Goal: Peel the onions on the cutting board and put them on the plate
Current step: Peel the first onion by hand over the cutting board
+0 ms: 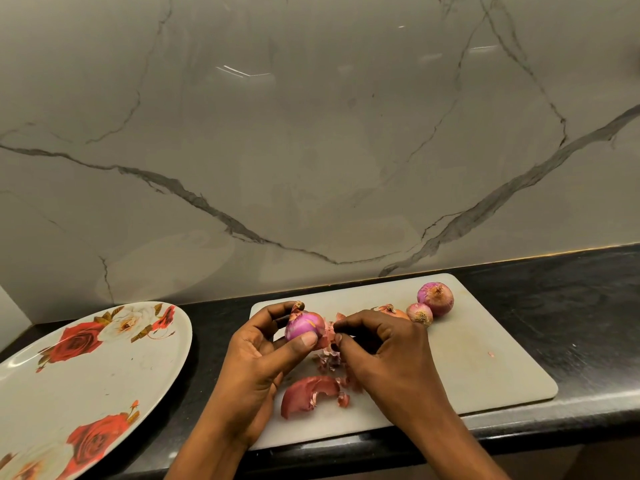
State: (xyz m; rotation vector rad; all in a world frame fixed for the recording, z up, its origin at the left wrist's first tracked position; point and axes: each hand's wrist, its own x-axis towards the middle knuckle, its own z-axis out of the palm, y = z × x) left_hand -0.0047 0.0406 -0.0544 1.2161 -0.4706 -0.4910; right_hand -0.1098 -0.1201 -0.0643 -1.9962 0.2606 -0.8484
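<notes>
My left hand (258, 363) grips a partly peeled purple onion (304, 325) above the white cutting board (485, 358). My right hand (384, 351) pinches a flap of papery skin (329, 332) on the onion's right side. Loose reddish peels (308, 393) lie on the board below my hands. Three unpeeled onions sit at the board's far side: a large one (435, 298), a small one (419, 314) and one (391, 310) partly hidden behind my right hand. The floral plate (52, 393) with red roses stands to the left, with no onions on it.
The board lies on a black countertop (571, 306) whose front edge runs just below it. A grey marble wall (311, 150) rises right behind. A tiny peel scrap (491, 354) rests on the board's right part.
</notes>
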